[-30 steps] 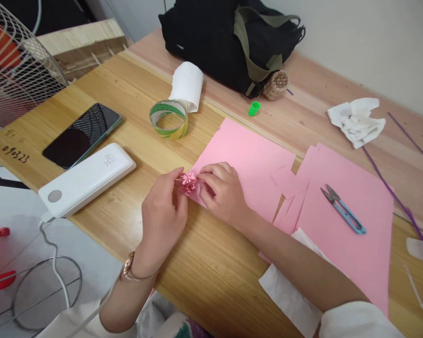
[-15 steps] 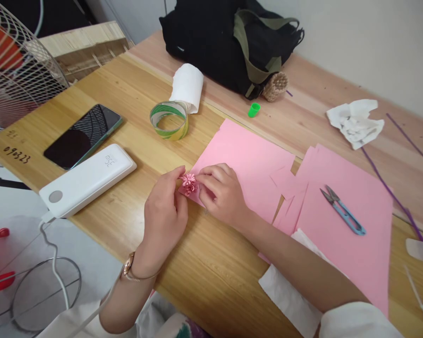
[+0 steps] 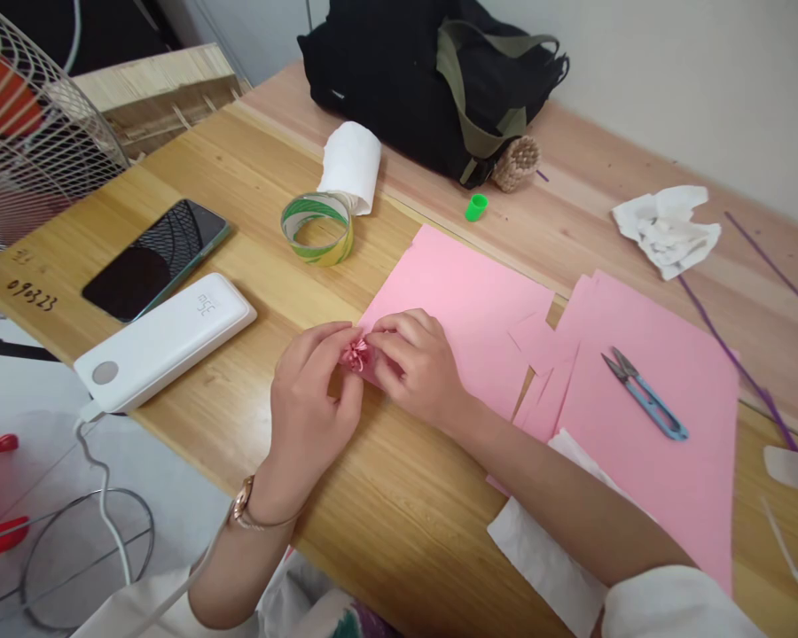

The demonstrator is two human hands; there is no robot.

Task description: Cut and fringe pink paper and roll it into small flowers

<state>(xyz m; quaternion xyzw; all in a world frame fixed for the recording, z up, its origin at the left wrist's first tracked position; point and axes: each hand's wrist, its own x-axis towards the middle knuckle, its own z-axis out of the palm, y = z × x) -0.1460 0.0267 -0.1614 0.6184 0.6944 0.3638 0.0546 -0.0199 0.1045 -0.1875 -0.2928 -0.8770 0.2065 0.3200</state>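
Observation:
Between my two hands, at the near corner of a pink paper sheet [image 3: 465, 292], is a small pink paper flower [image 3: 356, 354] with thin curled petals. My left hand [image 3: 311, 390] is closed on the flower's left side, its thumb and fingertips pinching the edge. From the right, my right hand [image 3: 418, 359] grips the petals with thumb and forefinger, the other fingers curled in. Part of the flower is hidden by the fingertips. To the right, blue-handled thread snips [image 3: 652, 403] lie on more pink paper [image 3: 678, 505].
A white power bank [image 3: 166, 341] with a cable and a phone [image 3: 156, 257] lie to the left. Behind are a tape roll [image 3: 336, 252], a tissue roll [image 3: 352, 164], a green cap [image 3: 477, 207] and a black bag [image 3: 386, 80]. Crumpled tissue [image 3: 668, 230] lies far right.
My left fingers have shifted slightly to the right and closed further over the flower, which has turned and shows less of its top. My right hand has barely moved.

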